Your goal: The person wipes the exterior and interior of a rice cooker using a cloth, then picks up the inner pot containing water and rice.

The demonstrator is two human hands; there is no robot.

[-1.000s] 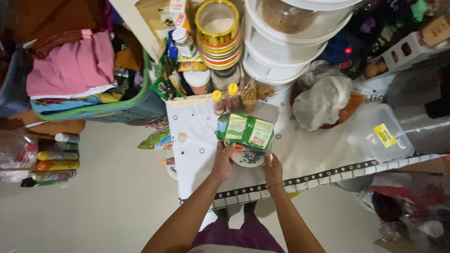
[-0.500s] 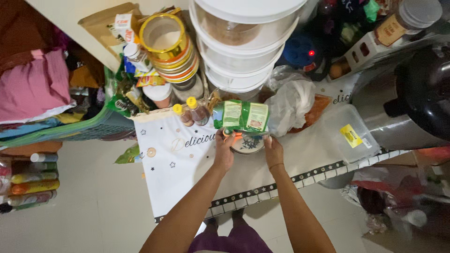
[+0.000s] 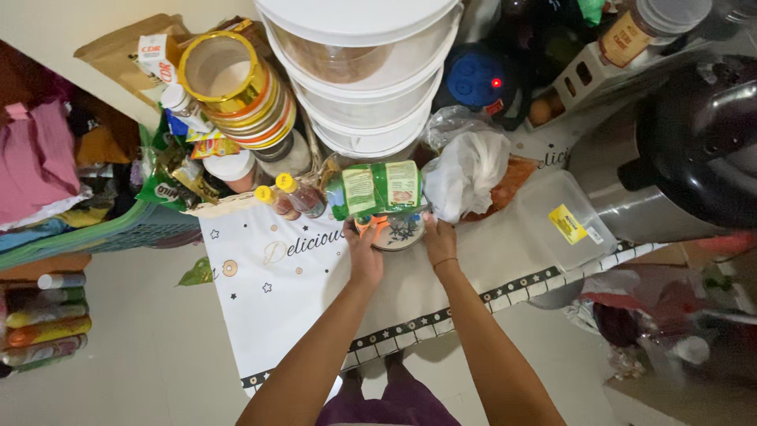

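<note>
While held, one green packet (image 3: 377, 188), two hands.

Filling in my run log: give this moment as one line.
left hand: holds green packet | right hand: on packet's end, above round tin | white tablecloth beneath

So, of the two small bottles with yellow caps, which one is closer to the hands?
The right bottle, beside the green packet that the left hand holds. The other bottle stands further left, away from both hands.
</note>
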